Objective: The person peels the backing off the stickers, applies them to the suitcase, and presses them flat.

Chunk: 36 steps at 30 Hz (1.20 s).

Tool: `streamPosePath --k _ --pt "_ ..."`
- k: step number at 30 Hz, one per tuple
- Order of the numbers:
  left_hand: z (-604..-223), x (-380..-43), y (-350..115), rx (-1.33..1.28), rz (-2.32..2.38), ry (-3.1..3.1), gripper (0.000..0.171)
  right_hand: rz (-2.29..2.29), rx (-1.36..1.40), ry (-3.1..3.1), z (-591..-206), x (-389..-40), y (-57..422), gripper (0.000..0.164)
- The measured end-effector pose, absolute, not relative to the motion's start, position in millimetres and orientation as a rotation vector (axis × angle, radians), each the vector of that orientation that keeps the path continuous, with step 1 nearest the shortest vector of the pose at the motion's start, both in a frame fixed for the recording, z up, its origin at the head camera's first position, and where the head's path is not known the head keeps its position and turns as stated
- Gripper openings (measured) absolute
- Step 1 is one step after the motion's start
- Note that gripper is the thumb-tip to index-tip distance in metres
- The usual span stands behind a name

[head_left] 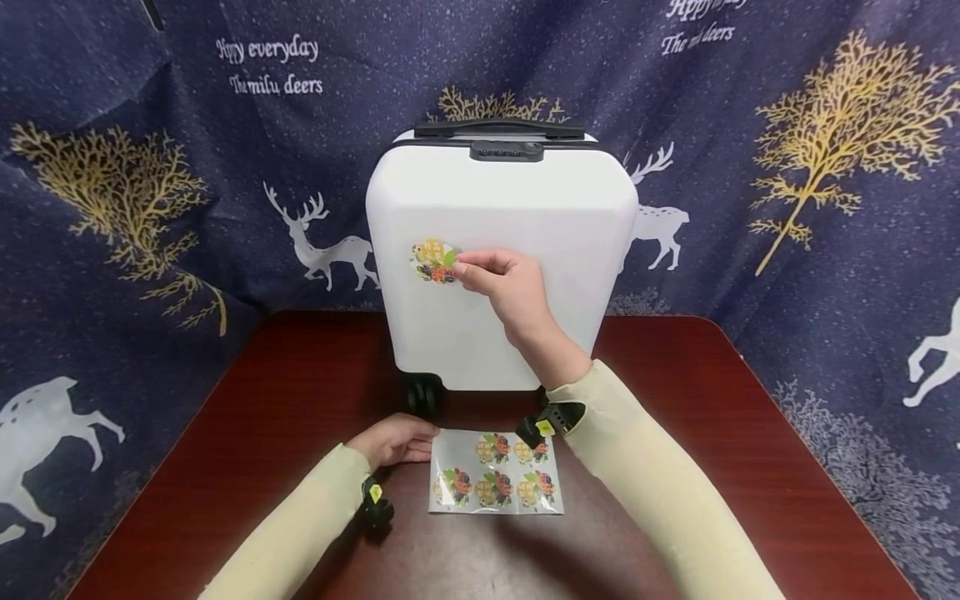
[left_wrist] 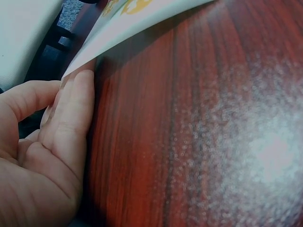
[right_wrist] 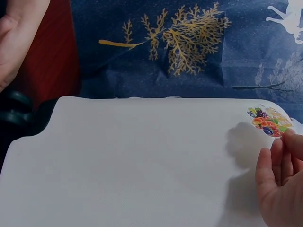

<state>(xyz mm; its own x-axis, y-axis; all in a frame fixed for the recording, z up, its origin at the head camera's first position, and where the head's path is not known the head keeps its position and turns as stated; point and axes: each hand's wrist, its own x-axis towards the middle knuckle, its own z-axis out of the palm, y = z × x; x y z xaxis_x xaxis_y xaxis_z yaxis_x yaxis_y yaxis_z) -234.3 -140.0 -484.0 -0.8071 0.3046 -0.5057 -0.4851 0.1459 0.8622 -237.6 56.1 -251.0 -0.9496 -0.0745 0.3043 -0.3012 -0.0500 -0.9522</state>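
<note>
My right hand [head_left: 510, 287] pinches a round fruit sticker [head_left: 432, 261] by its right edge, in front of the upper left of a white suitcase [head_left: 517, 333]. In the right wrist view the sticker [right_wrist: 269, 120] casts a shadow on the suitcase shell, so it stands a little off it. Down on the table, my left hand [head_left: 397, 440] holds the left corner of a sticker sheet [head_left: 453, 454] between thumb and fingers. That sheet carries several more fruit stickers, and its upper left spot is bare. The left wrist view shows the sheet's edge [left_wrist: 109, 45] raised slightly off the wood.
The suitcase stands upright on dark wheels [head_left: 422, 394] at the back of the reddish-brown table [head_left: 315, 375]. A black handle [head_left: 501, 128] and a combination lock [head_left: 507, 151] sit on its top. Behind hangs a dark blue cloth [head_left: 300, 150] with deer and trees.
</note>
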Motion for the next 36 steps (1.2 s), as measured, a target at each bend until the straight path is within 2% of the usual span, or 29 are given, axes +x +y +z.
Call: streamPosePath --k 11,23,36 --pt "-486 -235 -139 -0.175 1.724 1.831 0.012 2.117 0.346 -2.017 -249 -239 45 0.022" --pt "-486 -236 -140 -0.160 1.713 1.842 0.017 2.089 0.300 -1.999 -250 -242 38 0.020" --pt "-488 -235 -140 -0.174 1.714 1.847 0.015 2.023 0.200 -1.984 -247 -240 30 0.016"
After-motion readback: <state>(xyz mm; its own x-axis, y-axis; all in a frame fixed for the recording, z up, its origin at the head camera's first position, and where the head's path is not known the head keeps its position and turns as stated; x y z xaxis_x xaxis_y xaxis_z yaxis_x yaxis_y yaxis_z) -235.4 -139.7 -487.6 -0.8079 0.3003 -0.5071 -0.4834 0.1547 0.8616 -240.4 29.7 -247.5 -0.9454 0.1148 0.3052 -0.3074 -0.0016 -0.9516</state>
